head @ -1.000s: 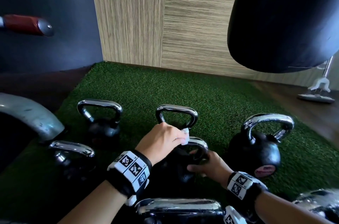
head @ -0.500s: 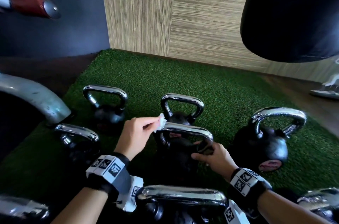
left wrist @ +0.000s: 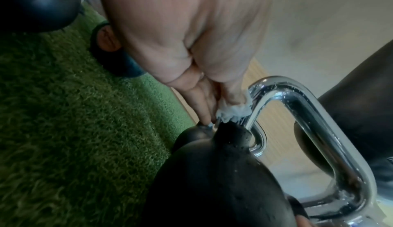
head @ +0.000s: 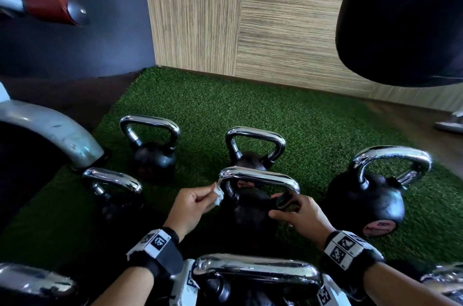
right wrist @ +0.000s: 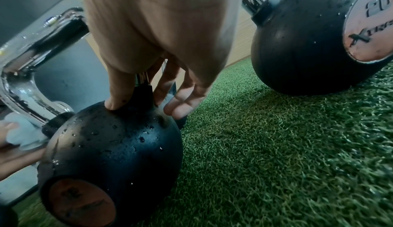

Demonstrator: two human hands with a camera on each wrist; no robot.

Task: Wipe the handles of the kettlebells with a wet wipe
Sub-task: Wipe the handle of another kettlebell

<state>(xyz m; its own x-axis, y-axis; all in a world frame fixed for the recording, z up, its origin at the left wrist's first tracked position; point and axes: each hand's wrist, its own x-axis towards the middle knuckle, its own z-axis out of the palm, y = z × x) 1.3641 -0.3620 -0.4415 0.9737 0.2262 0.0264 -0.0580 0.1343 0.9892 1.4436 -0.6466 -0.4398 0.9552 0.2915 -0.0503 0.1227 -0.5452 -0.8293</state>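
Chrome handle [head: 259, 175], water-beaded, crumpled white wipe [head: 218, 195]

Middle kettlebell [head: 250, 206] on turf [head: 250, 110], between left kettlebell [head: 112, 180] and right kettlebell [head: 365, 198]

Six kettlebells [head: 370, 200], one wet wipe [head: 218, 195].
Plus left hand [head: 193, 205], right hand [head: 300, 215], one punch bag [head: 400, 17], two further chrome handles [head: 32, 283].

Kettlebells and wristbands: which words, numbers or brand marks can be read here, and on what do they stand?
"20": round disc of the right-hand kettlebell, right wrist view.
"XTRE", cut off by the frame edge: same disc.
Orange disc of the middle kettlebell: marks too blurred to read.
Wristbands: square code patterns only, no words.
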